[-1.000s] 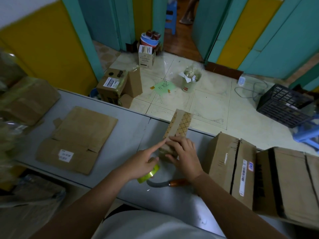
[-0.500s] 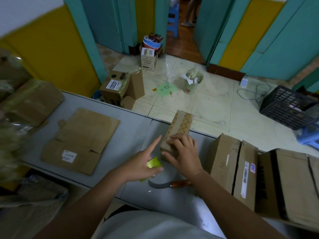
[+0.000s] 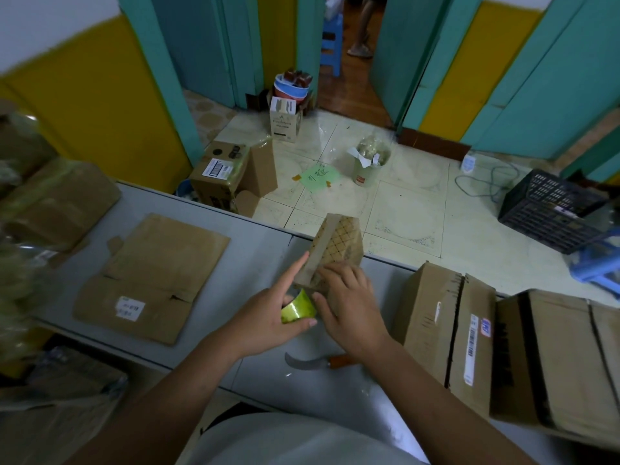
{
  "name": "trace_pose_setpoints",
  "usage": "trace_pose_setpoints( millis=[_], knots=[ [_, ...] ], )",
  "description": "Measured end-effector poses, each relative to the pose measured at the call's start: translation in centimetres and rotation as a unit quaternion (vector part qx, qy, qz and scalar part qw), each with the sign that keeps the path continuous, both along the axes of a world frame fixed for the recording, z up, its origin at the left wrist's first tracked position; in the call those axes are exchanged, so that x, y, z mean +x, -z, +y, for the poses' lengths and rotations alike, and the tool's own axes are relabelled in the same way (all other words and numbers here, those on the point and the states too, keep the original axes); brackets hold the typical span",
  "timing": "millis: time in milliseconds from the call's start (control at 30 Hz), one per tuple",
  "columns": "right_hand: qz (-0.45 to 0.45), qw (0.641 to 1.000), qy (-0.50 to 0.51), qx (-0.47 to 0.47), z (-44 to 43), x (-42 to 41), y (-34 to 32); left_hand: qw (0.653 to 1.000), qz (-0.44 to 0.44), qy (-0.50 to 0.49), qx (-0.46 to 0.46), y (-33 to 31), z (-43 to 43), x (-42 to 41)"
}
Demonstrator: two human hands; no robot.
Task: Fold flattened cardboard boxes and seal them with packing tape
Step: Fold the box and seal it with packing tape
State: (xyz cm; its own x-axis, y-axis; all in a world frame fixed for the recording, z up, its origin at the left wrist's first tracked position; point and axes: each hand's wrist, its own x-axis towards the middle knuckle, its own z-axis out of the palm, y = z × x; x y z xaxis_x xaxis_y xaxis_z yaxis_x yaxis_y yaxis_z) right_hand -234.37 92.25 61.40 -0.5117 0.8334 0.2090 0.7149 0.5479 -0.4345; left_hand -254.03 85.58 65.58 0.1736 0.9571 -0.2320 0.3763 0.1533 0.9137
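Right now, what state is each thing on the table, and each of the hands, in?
small box, folded up, tilted, its near end held.
tape roll, gripped in the left hand.
left hand, grips the tape roll, index finger straight against the small box.
right hand, holds the small box's near end.
knife, lying untouched on the table.
flat cardboard, not yet folded, lying flat.
big boxes, folded up.
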Motion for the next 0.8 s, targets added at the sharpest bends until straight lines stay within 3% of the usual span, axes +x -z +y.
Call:
trace_pose_setpoints(
  millis=[133, 433, 733, 800],
  knots=[
    [-0.083, 0.997, -0.004, -0.004, 0.7, -0.1, 0.2, 1.0, -0.006, -0.001, 0.002, -0.1, 0.0, 0.0],
    [-0.082, 0.991, 0.11, -0.003, -0.6, 3.2, -0.6, 1.0, -0.007, 0.001, 0.009, -0.6, 0.2, 0.6],
    [-0.025, 0.99, 0.098, -0.101, -0.4, 4.5, 0.2, 1.0, -0.014, 0.015, 0.011, -0.2, 1.5, 2.3],
    [0.042, 0.983, 0.104, -0.145, -0.3, 5.2, 1.0, 1.0, -0.019, 0.021, 0.008, -0.2, 1.6, 2.4]
  ],
)
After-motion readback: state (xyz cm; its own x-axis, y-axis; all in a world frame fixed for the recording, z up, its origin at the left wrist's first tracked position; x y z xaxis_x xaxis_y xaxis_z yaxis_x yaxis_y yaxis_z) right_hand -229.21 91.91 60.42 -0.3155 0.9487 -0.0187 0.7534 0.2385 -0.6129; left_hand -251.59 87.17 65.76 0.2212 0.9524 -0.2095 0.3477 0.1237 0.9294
